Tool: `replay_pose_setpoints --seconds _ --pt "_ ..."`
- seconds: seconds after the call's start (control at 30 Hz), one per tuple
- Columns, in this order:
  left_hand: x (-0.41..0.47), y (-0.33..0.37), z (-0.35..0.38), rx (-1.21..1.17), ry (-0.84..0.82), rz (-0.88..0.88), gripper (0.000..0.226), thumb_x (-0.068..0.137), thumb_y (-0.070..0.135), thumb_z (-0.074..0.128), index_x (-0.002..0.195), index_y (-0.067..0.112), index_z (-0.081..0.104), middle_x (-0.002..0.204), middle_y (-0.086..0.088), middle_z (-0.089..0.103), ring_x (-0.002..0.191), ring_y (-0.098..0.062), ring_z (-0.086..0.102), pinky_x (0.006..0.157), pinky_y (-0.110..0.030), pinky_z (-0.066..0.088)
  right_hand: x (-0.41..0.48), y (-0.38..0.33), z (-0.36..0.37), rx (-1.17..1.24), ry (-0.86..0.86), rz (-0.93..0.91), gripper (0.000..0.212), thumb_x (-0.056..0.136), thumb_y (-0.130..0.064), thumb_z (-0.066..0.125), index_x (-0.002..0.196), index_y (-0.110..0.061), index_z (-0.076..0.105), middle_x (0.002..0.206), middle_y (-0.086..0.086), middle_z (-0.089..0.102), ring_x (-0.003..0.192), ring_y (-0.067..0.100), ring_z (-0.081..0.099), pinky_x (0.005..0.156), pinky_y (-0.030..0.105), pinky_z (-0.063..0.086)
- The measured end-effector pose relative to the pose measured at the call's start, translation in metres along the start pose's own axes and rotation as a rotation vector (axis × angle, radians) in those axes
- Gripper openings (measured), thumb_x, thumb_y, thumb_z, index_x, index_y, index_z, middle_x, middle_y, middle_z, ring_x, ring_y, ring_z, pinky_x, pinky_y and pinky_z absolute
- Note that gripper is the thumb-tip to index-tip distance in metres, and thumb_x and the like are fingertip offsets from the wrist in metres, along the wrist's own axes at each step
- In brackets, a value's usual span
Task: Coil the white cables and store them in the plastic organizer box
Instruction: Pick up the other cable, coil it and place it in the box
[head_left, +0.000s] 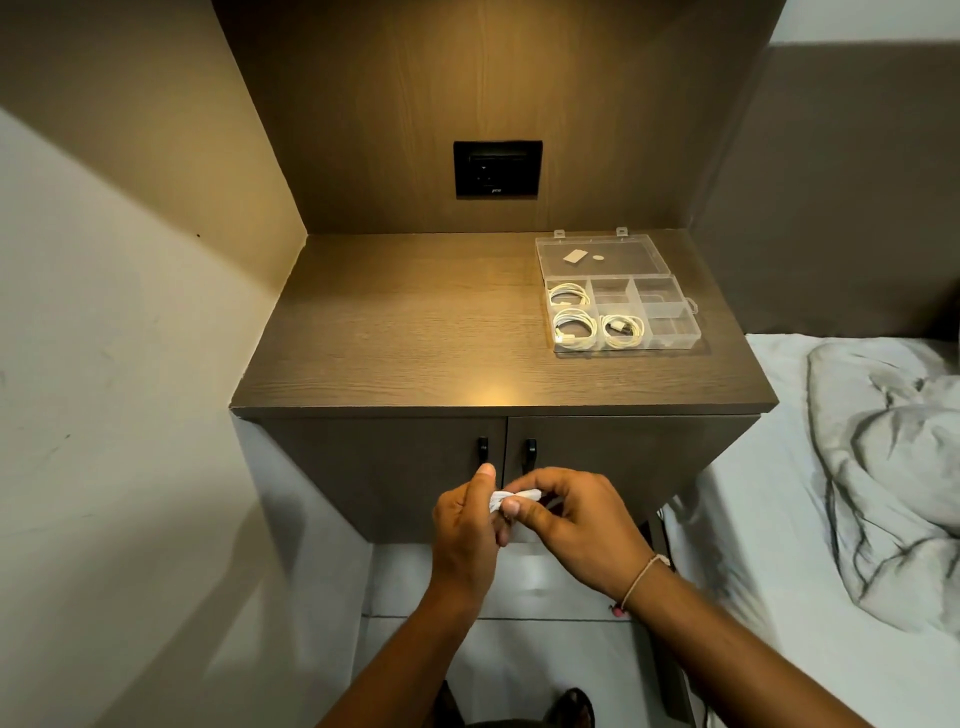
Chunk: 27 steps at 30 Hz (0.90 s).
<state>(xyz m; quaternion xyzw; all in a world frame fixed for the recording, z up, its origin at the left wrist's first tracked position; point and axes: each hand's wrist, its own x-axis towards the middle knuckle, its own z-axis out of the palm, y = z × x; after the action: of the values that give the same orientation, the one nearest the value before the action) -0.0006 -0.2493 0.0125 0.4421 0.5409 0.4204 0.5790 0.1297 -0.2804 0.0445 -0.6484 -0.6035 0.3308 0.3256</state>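
Observation:
A small bundle of white cable (511, 496) is pinched between my left hand (467, 525) and my right hand (566, 519), in front of the cabinet doors and below the tabletop's front edge. Fingers hide most of the bundle. The clear plastic organizer box (672, 332) lies open at the right rear of the wooden cabinet top (395, 332), its lid (623, 257) folded back flat. Three coiled white cables sit in its left and middle compartments: one at the back left (569, 296), one at the front left (574, 326), one at the front middle (622, 330). The right compartments hold nothing.
A black wall socket (497, 169) is set in the wooden back panel. Two black door handles (506, 453) hang below the top's edge. A bed with a crumpled grey blanket (883, 467) lies at the right, a pale wall at the left.

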Motion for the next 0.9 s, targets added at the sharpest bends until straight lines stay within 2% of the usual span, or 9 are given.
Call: replay_pose_setpoints --seconds 0.13,0.23,0.33,0.4,0.5,0.6,0.77,0.83,0.9 --pt "0.002 -0.001 0.006 0.025 0.143 0.032 0.055 0.099 0.035 0.045 0.056 0.003 0.056 0.052 -0.012 0.055 0.05 -0.014 0.055 0.047 -0.025 0.045 -0.004 -0.004 0.008 -0.039 0.061 -0.031 0.018 0.09 -0.044 0.063 0.088 -0.028 0.071 0.079 -0.013 0.07 0.073 0.007 0.064 0.065 0.029 0.055" --pt "0.002 0.002 0.005 0.139 0.109 0.139 0.064 0.092 0.051 0.037 0.056 0.001 0.056 0.044 0.005 0.051 0.045 -0.006 0.05 0.044 -0.017 0.04 -0.005 -0.004 0.011 -0.046 0.098 -0.022 0.019 0.092 -0.043 0.06 0.087 -0.027 0.068 0.073 -0.012 0.066 0.068 0.007 0.061 0.061 0.027 0.051" --pt "0.0 0.003 -0.003 0.247 -0.04 0.257 0.052 0.092 0.048 0.034 0.06 0.013 0.056 0.046 0.012 0.049 0.047 -0.004 0.046 0.045 -0.015 0.035 -0.002 -0.003 0.006 -0.014 0.134 -0.001 0.02 0.092 -0.041 0.06 0.085 -0.024 0.068 0.069 -0.009 0.065 0.065 0.009 0.06 0.061 0.036 0.053" --pt "-0.001 0.004 -0.012 0.305 -0.215 0.309 0.034 0.096 0.04 0.037 0.075 0.023 0.058 0.057 0.017 0.057 0.055 -0.002 0.052 0.051 -0.013 0.038 0.0 0.0 0.002 -0.007 0.154 0.017 0.019 0.093 -0.04 0.06 0.085 -0.024 0.067 0.069 -0.007 0.066 0.065 0.011 0.061 0.06 0.039 0.054" --pt "0.0 0.008 -0.025 0.463 -0.342 0.429 0.021 0.099 0.025 0.046 0.104 0.014 0.063 0.081 0.009 0.067 0.071 -0.011 0.063 0.061 -0.022 0.051 -0.001 0.005 -0.002 -0.023 0.155 0.03 0.019 0.094 -0.039 0.059 0.087 -0.024 0.067 0.071 -0.006 0.067 0.066 0.011 0.062 0.059 0.034 0.053" --pt "-0.001 0.014 -0.029 0.586 -0.269 0.583 0.021 0.097 0.022 0.054 0.113 0.011 0.063 0.093 -0.001 0.072 0.078 -0.014 0.068 0.067 -0.028 0.057 -0.002 0.007 -0.002 -0.005 0.169 0.044 0.019 0.094 -0.038 0.059 0.087 -0.023 0.068 0.069 -0.007 0.067 0.063 0.008 0.061 0.056 0.024 0.048" --pt "-0.011 0.015 -0.026 0.688 -0.097 0.727 0.023 0.091 0.018 0.065 0.112 0.007 0.065 0.097 -0.005 0.074 0.081 -0.012 0.069 0.069 -0.011 0.054 -0.001 0.003 0.002 0.059 0.187 0.09 0.017 0.095 -0.035 0.059 0.086 -0.022 0.068 0.072 -0.003 0.07 0.067 0.013 0.065 0.063 0.036 0.056" --pt "-0.013 0.014 -0.027 0.749 -0.093 0.764 0.029 0.088 0.017 0.069 0.114 0.005 0.067 0.1 -0.006 0.074 0.083 -0.012 0.07 0.072 -0.008 0.052 -0.002 0.003 0.002 0.084 0.19 0.114 0.018 0.095 -0.033 0.06 0.085 -0.021 0.068 0.074 -0.003 0.071 0.07 0.014 0.066 0.065 0.036 0.057" --pt "-0.015 0.014 -0.028 0.797 -0.102 0.799 0.03 0.089 0.019 0.067 0.116 0.005 0.067 0.097 -0.006 0.075 0.077 -0.012 0.07 0.068 -0.012 0.055 -0.003 0.003 0.002 0.104 0.193 0.126 0.018 0.095 -0.032 0.06 0.083 -0.021 0.068 0.072 -0.004 0.07 0.07 0.012 0.065 0.064 0.03 0.055"
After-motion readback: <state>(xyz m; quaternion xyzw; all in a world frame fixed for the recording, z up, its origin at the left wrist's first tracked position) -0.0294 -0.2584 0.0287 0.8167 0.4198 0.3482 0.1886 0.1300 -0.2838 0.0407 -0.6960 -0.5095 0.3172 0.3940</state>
